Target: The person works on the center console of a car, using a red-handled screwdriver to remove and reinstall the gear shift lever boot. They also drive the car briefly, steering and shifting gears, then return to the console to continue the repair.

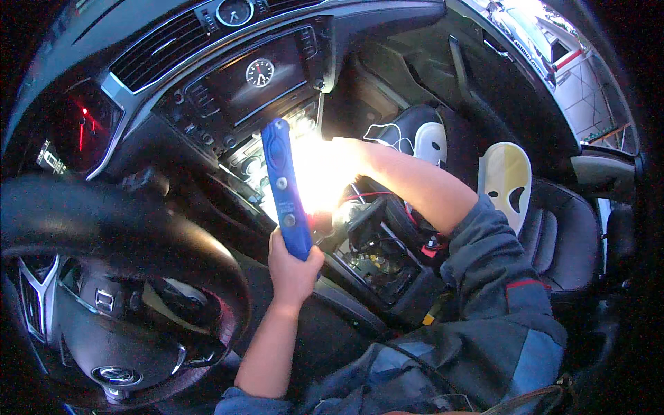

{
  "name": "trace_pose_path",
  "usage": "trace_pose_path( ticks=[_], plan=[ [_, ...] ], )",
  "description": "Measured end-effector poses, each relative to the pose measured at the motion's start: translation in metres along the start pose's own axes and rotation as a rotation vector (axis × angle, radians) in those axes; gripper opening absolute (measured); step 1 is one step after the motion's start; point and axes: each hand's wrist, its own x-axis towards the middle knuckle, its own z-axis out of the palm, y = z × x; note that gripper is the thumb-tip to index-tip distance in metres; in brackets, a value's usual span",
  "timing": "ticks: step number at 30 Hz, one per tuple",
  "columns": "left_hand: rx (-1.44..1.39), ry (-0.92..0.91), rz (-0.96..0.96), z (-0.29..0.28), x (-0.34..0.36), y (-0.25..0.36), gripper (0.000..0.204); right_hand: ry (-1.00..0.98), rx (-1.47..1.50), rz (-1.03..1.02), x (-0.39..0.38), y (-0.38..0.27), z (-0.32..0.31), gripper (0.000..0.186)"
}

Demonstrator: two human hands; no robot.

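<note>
My left hand (292,268) is closed round the lower end of a long blue work light (282,187), held upright over the centre console. Its bright beam points to the right and washes out the area beside it. My right arm reaches across from the right, with my right hand (349,158) in that glare, close to the light and the lower dashboard. Its fingers are lost in the brightness, so what they touch cannot be seen. Below the hands, the opened centre console (377,266) shows wires and small parts inside.
At the left stands the steering wheel (228,277). A dashboard screen (257,72) and air vents (162,52) are ahead. On the passenger side lie a white cable (387,131), pale shaped panels (508,176) and a seat (564,235). The far door area shows daylight outside.
</note>
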Motion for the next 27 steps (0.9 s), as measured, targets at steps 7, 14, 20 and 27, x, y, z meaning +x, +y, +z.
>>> trace_pose_path(
  ticks=[7,14,20,27],
  plan=[
    [-0.021,-0.003,0.072,-0.006,-0.02,0.002,0.065,-0.005,0.008,-0.053,0.002,0.005,0.014,0.086],
    [-0.082,0.206,-0.155,-0.044,-0.037,0.018,0.099,0.104,0.094,-0.048,0.0,0.005,0.009,0.102],
    [-0.067,0.094,-0.185,-0.077,-0.04,0.011,0.076,-0.106,-0.12,-0.179,0.058,0.011,-0.011,0.062],
    [-0.192,0.082,-0.083,-0.082,-0.044,-0.028,0.087,-0.083,0.027,-0.195,0.049,0.024,-0.023,0.049]
  ],
)
